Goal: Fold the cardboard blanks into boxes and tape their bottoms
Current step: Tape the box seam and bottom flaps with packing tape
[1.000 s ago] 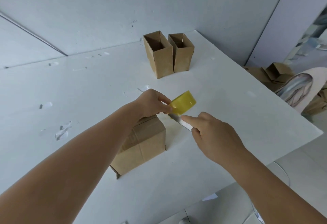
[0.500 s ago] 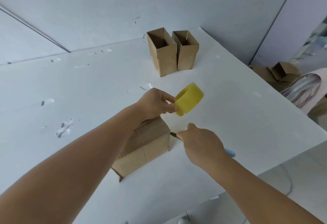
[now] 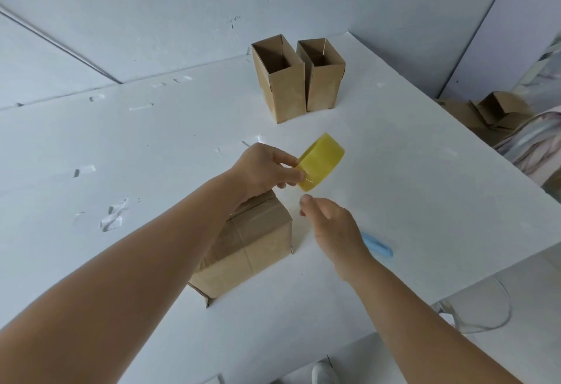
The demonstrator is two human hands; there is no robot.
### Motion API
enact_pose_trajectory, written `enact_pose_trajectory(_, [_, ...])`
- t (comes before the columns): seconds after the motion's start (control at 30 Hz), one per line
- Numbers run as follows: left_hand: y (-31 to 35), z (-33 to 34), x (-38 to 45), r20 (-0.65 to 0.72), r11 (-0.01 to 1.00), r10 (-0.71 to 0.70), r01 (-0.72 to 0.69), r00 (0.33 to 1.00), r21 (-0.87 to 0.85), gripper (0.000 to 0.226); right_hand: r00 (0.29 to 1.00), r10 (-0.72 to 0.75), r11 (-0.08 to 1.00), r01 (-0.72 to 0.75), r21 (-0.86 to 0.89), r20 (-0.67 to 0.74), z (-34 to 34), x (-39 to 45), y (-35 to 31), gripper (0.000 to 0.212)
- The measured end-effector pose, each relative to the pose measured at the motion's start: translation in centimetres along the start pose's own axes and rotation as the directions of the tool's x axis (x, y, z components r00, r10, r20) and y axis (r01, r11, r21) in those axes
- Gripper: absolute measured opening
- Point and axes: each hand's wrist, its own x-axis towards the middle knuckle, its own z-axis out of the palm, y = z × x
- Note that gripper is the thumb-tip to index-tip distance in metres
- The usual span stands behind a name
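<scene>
A cardboard box lies on the white table with its taped bottom facing up, partly hidden under my left forearm. My left hand pinches a yellow tape roll just above and beyond that box. My right hand hovers below the roll with relaxed fingers and holds nothing. A blue-handled knife lies on the table right behind my right hand, mostly hidden by it. Two finished boxes stand upright and open-topped at the back of the table.
Scraps of clear tape lie stuck to the table on the left. More cardboard is piled on the floor beyond the table's right edge. A wall runs close behind the table. A clear cord lies on the floor at lower right.
My right hand has let go of the blue-handled knife, which now lies on the table. My left hand has lifted the tape roll slightly away from the box.
</scene>
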Motion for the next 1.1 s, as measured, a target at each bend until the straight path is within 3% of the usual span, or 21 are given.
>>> enact_pose_trajectory(0.13, [0.1,0.0,0.0,-0.019,1.000,-0.014,0.014,1.000,0.015,0.017,0.981,0.166,0.892,-0.192,0.409,0.099,2.6,-0.2,-1.7,0.041])
enact_pose_trajectory(0.23, [0.0,0.0,0.0,-0.015,0.999,-0.033,0.032,0.999,-0.021,0.023,0.967,0.237,0.787,-0.249,0.564,0.096,3.9,0.8,-1.8,0.033])
enact_pose_trajectory(0.3, [-0.1,0.0,0.0,-0.009,0.999,-0.035,0.035,0.999,-0.030,0.023,0.959,0.269,0.741,-0.267,0.617,0.092,4.4,1.1,-1.9,0.040])
enact_pose_trajectory(0.43, [-0.1,0.1,0.0,-0.007,0.998,-0.034,0.034,0.999,-0.051,0.019,0.944,0.321,0.712,-0.294,0.638,0.077,5.3,1.2,-1.8,0.061])
enact_pose_trajectory(0.6, [-0.1,-0.2,0.1,-0.092,0.976,-0.034,0.013,0.995,-0.217,0.017,0.932,0.356,0.689,-0.317,0.652,0.077,5.6,1.3,-1.0,0.032])
enact_pose_trajectory(0.8, [-0.3,-1.4,-1.2,-0.244,0.910,-0.008,-0.094,0.970,-0.405,0.005,0.940,0.336,0.693,-0.294,0.659,0.067,5.7,1.3,-1.0,0.026])
enact_pose_trajectory(0.97, [-1.6,-3.6,-3.6,-0.358,0.954,0.028,-0.131,0.933,-0.268,0.009,0.937,0.338,0.747,-0.325,0.580,0.090,5.1,1.6,-1.1,0.021])
enact_pose_trajectory(1.1, [-3.8,-3.8,-5.5,-0.397,0.972,-0.005,-0.089,0.918,-0.218,0.010,0.928,0.335,0.721,-0.365,0.589,0.164,4.8,1.5,-1.5,0.024])
